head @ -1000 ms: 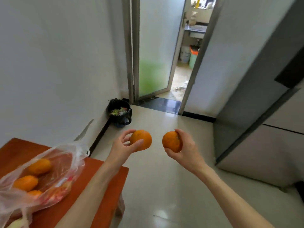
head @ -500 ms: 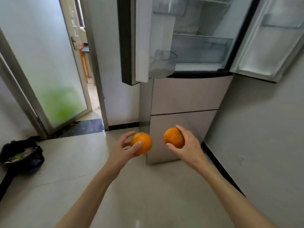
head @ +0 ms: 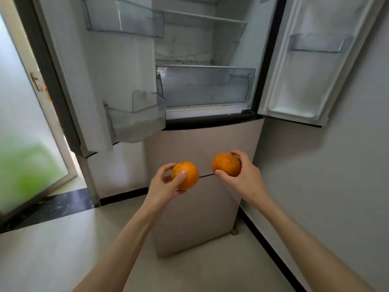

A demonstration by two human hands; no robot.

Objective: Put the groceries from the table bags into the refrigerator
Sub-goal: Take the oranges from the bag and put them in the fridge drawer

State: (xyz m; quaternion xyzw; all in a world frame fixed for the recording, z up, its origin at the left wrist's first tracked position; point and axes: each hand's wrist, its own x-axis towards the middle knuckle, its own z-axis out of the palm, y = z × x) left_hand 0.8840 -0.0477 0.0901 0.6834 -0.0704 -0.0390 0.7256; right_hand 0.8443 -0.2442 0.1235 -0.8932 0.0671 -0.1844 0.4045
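Note:
My left hand (head: pixel 163 186) grips one orange (head: pixel 186 174) and my right hand (head: pixel 244 178) grips a second orange (head: pixel 226 167), both held in front of the refrigerator's lower drawers (head: pixel 202 148). The refrigerator (head: pixel 202 121) stands straight ahead with both upper doors swung open. Inside are a clear crisper drawer (head: pixel 205 87) and a glass shelf (head: pixel 202 16), both bare. The table and its bags are out of view.
The left refrigerator door (head: pixel 92 70) carries clear door bins (head: pixel 136 121) and juts toward me at chest height. The right door (head: pixel 311 60) opens against the grey wall (head: pixel 336 175). A frosted glass door (head: pixel 27 144) stands at the left over a tiled floor (head: pixel 52 249).
The view has swung right from the table and bag to face the open refrigerator, which is now closer. Both hands still hold their oranges, raised slightly toward it.

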